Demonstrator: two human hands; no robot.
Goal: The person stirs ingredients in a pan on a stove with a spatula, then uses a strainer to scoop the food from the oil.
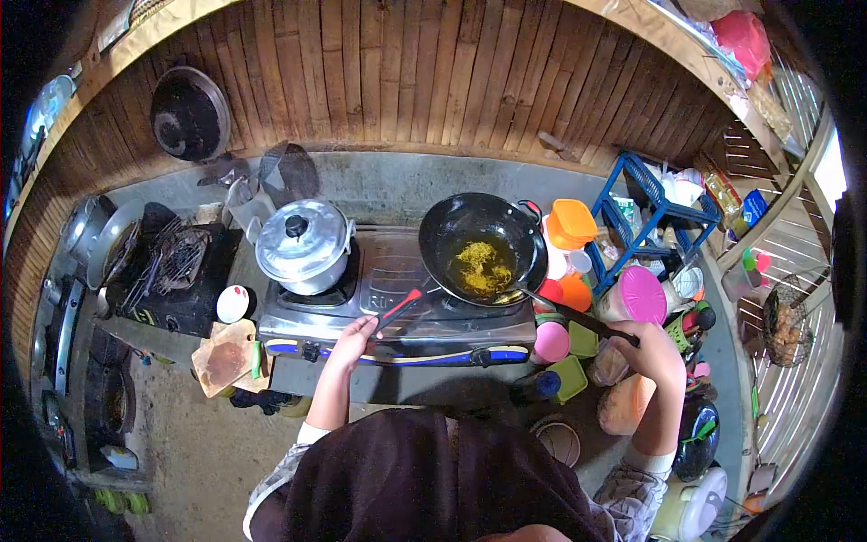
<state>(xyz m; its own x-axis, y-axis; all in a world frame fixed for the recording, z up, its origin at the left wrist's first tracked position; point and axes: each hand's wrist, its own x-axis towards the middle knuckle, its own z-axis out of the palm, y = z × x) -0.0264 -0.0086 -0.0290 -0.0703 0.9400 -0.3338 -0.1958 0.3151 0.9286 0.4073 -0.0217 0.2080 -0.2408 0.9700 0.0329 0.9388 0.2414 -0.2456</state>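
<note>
On the gas stove [397, 271]: a black wok [452, 226] sits over the right burner with yellow food [483, 266] gathered in its bottom; a lidded pot [302, 244] takes the left burner.
Right hand [648, 350]: fingers wrapped shut round the end of the wok's long handle [578, 316], seemingly to steady the pan from well clear of the heat.
Left hand [354, 334]: closed on a red-handled utensil [402, 307], its tip angled toward the wok but short of the rim.
Beside the wok: plastic containers [573, 221] crowd close, probably kept within reach.
</note>
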